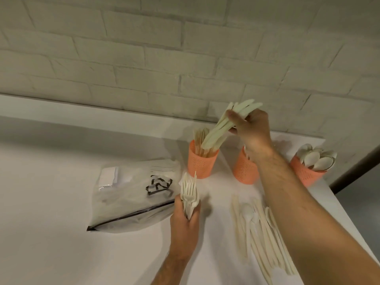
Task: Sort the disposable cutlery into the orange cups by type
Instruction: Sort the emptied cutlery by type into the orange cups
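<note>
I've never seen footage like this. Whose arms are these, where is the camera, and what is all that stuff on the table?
No machine here: a person wears a wide-angle camera on the head, looking down at their own two hands. The right hand holds a bundle of knives over the left orange cup, which already holds some. The left hand grips a bunch of forks. The middle orange cup sits partly behind the right arm; the right orange cup holds spoons. On the white table lie a clear plastic bag and a pile of unsorted cutlery.
</note>
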`<state>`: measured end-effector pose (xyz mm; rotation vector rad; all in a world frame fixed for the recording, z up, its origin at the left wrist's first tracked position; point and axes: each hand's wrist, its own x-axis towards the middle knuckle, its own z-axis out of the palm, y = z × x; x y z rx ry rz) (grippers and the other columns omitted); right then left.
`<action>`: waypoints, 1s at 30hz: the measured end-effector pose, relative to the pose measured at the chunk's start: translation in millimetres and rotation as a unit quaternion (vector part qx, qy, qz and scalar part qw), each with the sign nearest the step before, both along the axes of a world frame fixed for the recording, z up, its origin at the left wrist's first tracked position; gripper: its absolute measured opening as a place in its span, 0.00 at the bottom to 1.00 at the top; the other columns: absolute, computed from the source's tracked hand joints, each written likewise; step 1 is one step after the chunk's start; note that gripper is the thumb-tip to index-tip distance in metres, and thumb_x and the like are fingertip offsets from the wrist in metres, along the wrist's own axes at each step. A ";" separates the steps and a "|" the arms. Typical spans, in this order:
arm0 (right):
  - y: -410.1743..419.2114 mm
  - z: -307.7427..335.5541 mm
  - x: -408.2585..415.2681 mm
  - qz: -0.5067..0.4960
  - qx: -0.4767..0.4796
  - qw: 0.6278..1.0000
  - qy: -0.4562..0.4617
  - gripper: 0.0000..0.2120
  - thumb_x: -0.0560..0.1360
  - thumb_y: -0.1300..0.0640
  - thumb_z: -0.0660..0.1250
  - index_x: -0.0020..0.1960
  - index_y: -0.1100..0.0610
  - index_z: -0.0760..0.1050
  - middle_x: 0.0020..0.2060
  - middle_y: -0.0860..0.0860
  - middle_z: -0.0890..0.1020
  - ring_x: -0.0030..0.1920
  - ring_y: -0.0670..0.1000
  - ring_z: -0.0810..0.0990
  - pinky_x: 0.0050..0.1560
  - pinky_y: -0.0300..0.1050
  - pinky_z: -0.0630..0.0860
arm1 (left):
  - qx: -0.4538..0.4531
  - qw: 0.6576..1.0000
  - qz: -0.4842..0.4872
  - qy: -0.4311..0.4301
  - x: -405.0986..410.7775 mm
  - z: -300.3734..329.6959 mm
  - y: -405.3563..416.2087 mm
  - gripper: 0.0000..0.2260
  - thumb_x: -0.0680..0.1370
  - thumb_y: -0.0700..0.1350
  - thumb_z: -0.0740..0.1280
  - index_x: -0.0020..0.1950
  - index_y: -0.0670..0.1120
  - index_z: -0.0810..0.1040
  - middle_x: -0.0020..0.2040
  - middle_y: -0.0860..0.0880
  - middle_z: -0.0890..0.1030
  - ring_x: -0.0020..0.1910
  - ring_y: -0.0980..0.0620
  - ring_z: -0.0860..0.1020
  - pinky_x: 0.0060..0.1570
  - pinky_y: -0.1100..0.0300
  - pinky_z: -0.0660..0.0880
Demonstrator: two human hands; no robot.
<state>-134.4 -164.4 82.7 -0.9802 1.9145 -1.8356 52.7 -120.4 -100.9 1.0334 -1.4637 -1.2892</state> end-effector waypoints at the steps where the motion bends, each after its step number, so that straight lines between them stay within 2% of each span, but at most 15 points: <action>1: -5.8 -5.2 0.2 -0.009 0.022 1.000 0.012 0.04 0.75 0.60 0.73 0.47 0.61 0.83 0.41 0.57 0.86 0.44 0.56 0.87 0.48 0.56 0.84 | 0.001 1.000 0.002 0.004 -0.1 0.0 -1.3 0.11 0.78 0.41 0.69 0.54 0.55 0.73 0.39 0.60 0.80 0.35 0.59 0.76 0.38 0.64 0.74; 5: -18.0 -21.2 1.2 -0.003 0.145 0.984 0.105 0.09 0.68 0.54 0.79 0.45 0.56 0.83 0.41 0.51 0.86 0.43 0.52 0.86 0.47 0.53 0.84 | 0.011 1.000 -0.014 0.013 0.6 2.0 -4.9 0.07 0.78 0.42 0.68 0.56 0.46 0.77 0.39 0.58 0.80 0.37 0.60 0.76 0.41 0.68 0.72; 7: -15.4 -23.3 1.0 0.026 0.196 0.972 0.131 0.20 0.63 0.52 0.83 0.53 0.54 0.82 0.48 0.48 0.85 0.49 0.49 0.85 0.52 0.48 0.82 | 0.011 1.000 -0.014 0.018 2.0 3.8 -5.0 0.08 0.78 0.43 0.68 0.56 0.45 0.77 0.40 0.58 0.80 0.38 0.61 0.76 0.42 0.69 0.72; 9: -11.4 -22.4 -1.0 0.024 0.222 0.964 0.147 0.34 0.61 0.52 0.84 0.64 0.56 0.77 0.58 0.49 0.81 0.57 0.50 0.80 0.59 0.49 0.79 | 0.013 1.000 -0.017 0.023 3.0 5.7 -4.9 0.07 0.78 0.44 0.68 0.55 0.44 0.78 0.37 0.59 0.78 0.35 0.61 0.74 0.40 0.69 0.71; 12: -6.6 -22.6 -2.5 0.028 0.242 0.953 0.182 0.40 0.62 0.55 0.84 0.70 0.58 0.71 0.64 0.52 0.77 0.63 0.53 0.76 0.64 0.49 0.75 | 0.021 0.999 -0.019 0.027 2.8 5.5 -4.8 0.06 0.79 0.44 0.68 0.54 0.43 0.77 0.34 0.61 0.77 0.32 0.62 0.72 0.37 0.69 0.70; 14: -4.4 -24.5 -2.7 0.030 0.237 0.949 0.205 0.39 0.65 0.57 0.82 0.72 0.57 0.70 0.66 0.51 0.76 0.64 0.53 0.75 0.62 0.44 0.73 | 0.022 0.999 -0.018 0.021 2.3 6.2 -4.8 0.07 0.79 0.44 0.68 0.54 0.43 0.77 0.33 0.61 0.77 0.32 0.62 0.72 0.38 0.69 0.70; 17: 1.2 -26.8 -0.7 0.016 0.215 0.944 0.249 0.30 0.73 0.57 0.75 0.73 0.55 0.70 0.69 0.51 0.75 0.68 0.52 0.73 0.61 0.36 0.65 | 0.025 0.999 -0.017 0.016 2.3 9.9 -3.3 0.06 0.79 0.43 0.67 0.53 0.42 0.77 0.32 0.60 0.76 0.32 0.61 0.72 0.37 0.69 0.69; 19: 9.3 -28.3 7.8 -0.002 0.178 0.938 0.297 0.22 0.78 0.59 0.70 0.70 0.55 0.73 0.67 0.51 0.77 0.67 0.51 0.74 0.61 0.32 0.63 | 0.042 0.999 -0.016 0.031 2.9 12.3 -2.7 0.07 0.79 0.44 0.68 0.54 0.42 0.77 0.32 0.51 0.75 0.30 0.51 0.70 0.34 0.64 0.70; 20: 15.2 -28.4 14.8 -0.004 0.154 0.938 0.311 0.18 0.78 0.62 0.67 0.67 0.56 0.76 0.64 0.51 0.79 0.64 0.51 0.77 0.59 0.32 0.66 | 0.057 0.997 -0.019 0.038 2.8 13.1 -3.1 0.08 0.79 0.46 0.68 0.55 0.43 0.77 0.36 0.44 0.74 0.33 0.43 0.69 0.32 0.56 0.70; 21: 22.2 -28.3 21.9 0.016 0.134 0.943 0.305 0.15 0.78 0.65 0.66 0.63 0.55 0.78 0.59 0.49 0.82 0.59 0.50 0.79 0.56 0.31 0.69 | 0.073 0.996 -0.024 0.044 2.7 13.1 -3.9 0.08 0.79 0.47 0.68 0.54 0.44 0.77 0.38 0.42 0.73 0.36 0.39 0.69 0.33 0.48 0.69; 22: 29.9 -28.1 28.3 0.059 0.129 0.948 0.283 0.15 0.78 0.67 0.65 0.60 0.54 0.80 0.55 0.45 0.82 0.55 0.47 0.81 0.53 0.31 0.72 | 0.089 0.994 -0.032 0.053 3.4 12.9 -5.1 0.06 0.79 0.48 0.68 0.52 0.47 0.78 0.36 0.42 0.72 0.34 0.39 0.67 0.33 0.45 0.68; 25: 50.9 -30.8 44.6 0.278 0.216 0.923 0.156 0.16 0.78 0.61 0.68 0.63 0.48 0.78 0.54 0.38 0.80 0.53 0.42 0.80 0.49 0.32 0.77 | 0.125 0.986 -0.074 0.082 7.2 18.2 -7.2 0.05 0.79 0.45 0.67 0.47 0.45 0.76 0.32 0.48 0.68 0.31 0.47 0.64 0.30 0.55 0.65; 26: 54.4 -36.1 46.2 0.322 0.233 0.910 0.121 0.17 0.77 0.58 0.71 0.65 0.47 0.77 0.55 0.40 0.80 0.55 0.43 0.81 0.52 0.34 0.79 | 0.134 0.982 -0.093 0.091 8.4 20.6 -6.7 0.06 0.80 0.44 0.67 0.48 0.42 0.75 0.32 0.47 0.68 0.32 0.48 0.64 0.29 0.56 0.64; 28: 56.2 -48.1 46.6 0.336 0.214 0.914 0.070 0.18 0.74 0.55 0.75 0.63 0.48 0.79 0.54 0.47 0.82 0.54 0.49 0.83 0.56 0.40 0.80 | 0.145 0.976 -0.128 0.099 10.3 26.5 -4.1 0.09 0.80 0.44 0.66 0.51 0.38 0.74 0.33 0.48 0.68 0.31 0.52 0.65 0.29 0.58 0.64; 30: 56.3 -54.9 47.6 0.321 0.170 0.932 0.004 0.16 0.72 0.58 0.76 0.59 0.53 0.81 0.50 0.55 0.84 0.49 0.55 0.85 0.51 0.42 0.81 | 0.142 0.973 -0.152 0.096 12.3 33.3 -1.3 0.08 0.80 0.44 0.66 0.52 0.39 0.75 0.32 0.50 0.69 0.30 0.54 0.66 0.29 0.59 0.65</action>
